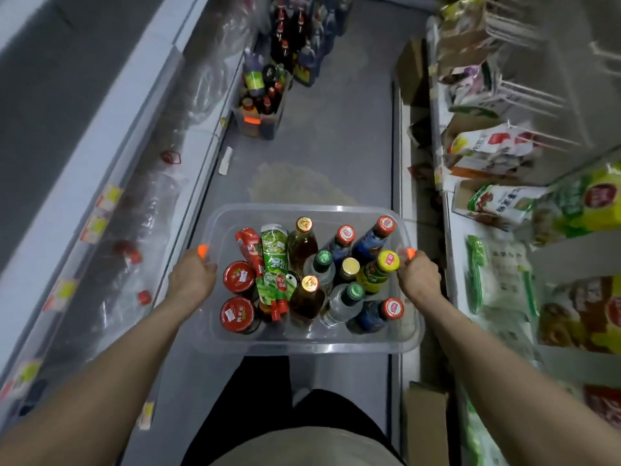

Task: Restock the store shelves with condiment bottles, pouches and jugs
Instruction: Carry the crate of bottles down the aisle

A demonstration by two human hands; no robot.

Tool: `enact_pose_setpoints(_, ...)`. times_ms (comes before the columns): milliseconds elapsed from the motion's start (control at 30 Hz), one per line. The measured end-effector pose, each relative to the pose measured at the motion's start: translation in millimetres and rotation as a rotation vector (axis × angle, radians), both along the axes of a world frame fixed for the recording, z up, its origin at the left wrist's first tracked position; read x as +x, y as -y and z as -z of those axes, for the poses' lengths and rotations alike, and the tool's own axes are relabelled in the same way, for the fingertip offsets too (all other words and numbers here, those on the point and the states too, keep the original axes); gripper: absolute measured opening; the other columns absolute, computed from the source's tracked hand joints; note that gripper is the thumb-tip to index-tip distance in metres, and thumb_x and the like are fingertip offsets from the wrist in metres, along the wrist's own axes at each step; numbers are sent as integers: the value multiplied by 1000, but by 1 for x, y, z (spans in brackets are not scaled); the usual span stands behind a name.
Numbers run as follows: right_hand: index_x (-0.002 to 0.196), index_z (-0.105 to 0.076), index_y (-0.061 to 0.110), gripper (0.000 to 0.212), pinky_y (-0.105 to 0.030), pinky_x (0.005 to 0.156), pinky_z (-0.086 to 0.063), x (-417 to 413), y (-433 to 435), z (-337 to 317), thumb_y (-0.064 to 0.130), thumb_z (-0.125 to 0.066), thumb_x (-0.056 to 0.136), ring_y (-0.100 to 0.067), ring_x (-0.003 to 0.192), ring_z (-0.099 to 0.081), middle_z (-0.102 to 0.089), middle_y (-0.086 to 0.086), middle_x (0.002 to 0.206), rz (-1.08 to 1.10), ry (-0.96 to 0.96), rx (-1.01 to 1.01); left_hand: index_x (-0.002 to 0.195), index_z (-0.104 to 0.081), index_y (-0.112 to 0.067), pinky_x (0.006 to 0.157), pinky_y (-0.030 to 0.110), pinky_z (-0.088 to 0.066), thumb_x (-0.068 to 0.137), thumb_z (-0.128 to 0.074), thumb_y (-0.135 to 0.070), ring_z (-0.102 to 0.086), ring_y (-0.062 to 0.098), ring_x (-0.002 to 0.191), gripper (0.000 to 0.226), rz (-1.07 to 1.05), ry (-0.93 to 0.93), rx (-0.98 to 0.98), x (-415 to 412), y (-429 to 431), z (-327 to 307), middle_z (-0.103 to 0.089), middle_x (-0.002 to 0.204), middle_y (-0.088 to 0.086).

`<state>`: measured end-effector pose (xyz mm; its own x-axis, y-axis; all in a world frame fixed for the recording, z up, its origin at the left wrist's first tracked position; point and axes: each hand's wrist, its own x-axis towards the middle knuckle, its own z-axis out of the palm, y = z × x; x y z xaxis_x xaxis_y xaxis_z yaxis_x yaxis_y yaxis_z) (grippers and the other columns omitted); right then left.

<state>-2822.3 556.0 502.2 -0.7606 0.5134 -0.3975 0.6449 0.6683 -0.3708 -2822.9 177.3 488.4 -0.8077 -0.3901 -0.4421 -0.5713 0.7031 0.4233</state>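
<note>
I carry a clear plastic bin point(302, 346) in front of me above the aisle floor. My left hand point(192, 275) grips its left rim by an orange handle clip. My right hand point(418, 275) grips the right rim the same way. Inside stand several condiment bottles point(371, 316) with red, yellow, green and gold caps. Two red-lidded jars point(238, 314) sit at the bin's left side. Green and red pouches point(275, 264) lie between the jars and the bottles.
A second clear bin of bottles point(262, 109) stands on the floor ahead, with more bottles point(302, 45) behind it. A glass-topped freezer point(127, 230) runs along the left. Shelves with bagged goods point(504, 203) line the right. A cardboard box point(425, 418) sits low right.
</note>
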Motion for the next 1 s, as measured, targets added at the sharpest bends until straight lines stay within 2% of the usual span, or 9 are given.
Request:
enact_pose_setpoints(133, 107, -55, 3, 36, -37, 73, -39, -84, -3, 3, 38, -49, 103, -33, 82, -50, -65, -26, 112, 50, -1, -16, 121, -52, 1, 76, 36, -37, 99, -52, -20, -59, 43, 104, 30, 37, 8, 15, -100, -4, 6, -62, 117, 26)
enact_pose_setpoints(267, 112, -57, -1, 40, -44, 82, -46, -151, -2, 3, 38, -48, 104, -45, 101, -60, -64, -28, 114, 74, 11, -38, 120, -52, 4, 80, 40, -41, 100, -51, -19, -59, 46, 105, 31, 59, 8, -33, -185, -7, 1, -62, 116, 30)
enact_pose_setpoints(367, 114, -59, -1, 42, -44, 85, -46, -205, -8, 5, 38, -47, 105, -46, 104, -61, -65, -27, 116, 78, 34, -49, 117, -52, 4, 75, 39, -39, 99, -53, -19, -59, 45, 102, 29, 67, 17, -37, -244, -14, 2, -62, 113, 30)
enact_pose_setpoints(533, 106, -59, -2, 37, -38, 74, -42, -323, -33, 16, 34, -47, 105, -33, 84, -54, -65, -26, 107, 21, 7, -72, 117, -51, 4, 73, 35, -34, 99, -54, -19, -58, 45, 104, 29, 38, 44, -55, -345, -38, 11, -61, 114, 30)
enact_pose_setpoints(633, 105, -56, 3, 30, -37, 72, -43, -400, -53, 19, 32, -48, 105, -31, 82, -55, -65, -22, 103, 2, 29, -104, 114, -52, 5, 74, 38, -37, 98, -55, -18, -59, 46, 101, 28, -4, 51, -70, -408, -58, 13, -62, 112, 32)
enact_pose_setpoints(800, 109, -58, -5, 27, -40, 77, -42, -531, -90, 5, 20, -50, 103, -47, 102, -62, -65, -31, 113, -88, 28, -21, 112, -54, 7, 78, 42, -43, 99, -53, -25, -59, 49, 100, 34, -40, 3, -99, -514, -92, 5, -62, 110, 35)
enact_pose_setpoints(867, 109, -59, -6, 28, -44, 82, -47, -575, -100, -3, 18, -50, 101, -49, 104, -62, -65, -32, 113, -133, 40, 20, 110, -54, 5, 80, 43, -43, 100, -52, -28, -60, 48, 99, 34, -52, 1, -89, -547, -102, -2, -62, 110, 34)
enact_pose_setpoints(1000, 108, -59, -5, 28, -44, 84, -48, -671, -113, -14, 21, -52, 100, -48, 105, -61, -64, -31, 114, -152, 25, 57, 109, -53, 3, 84, 44, -44, 95, -56, -20, -58, 48, 102, 27, -84, -2, -77, -625, -113, -7, -61, 112, 33)
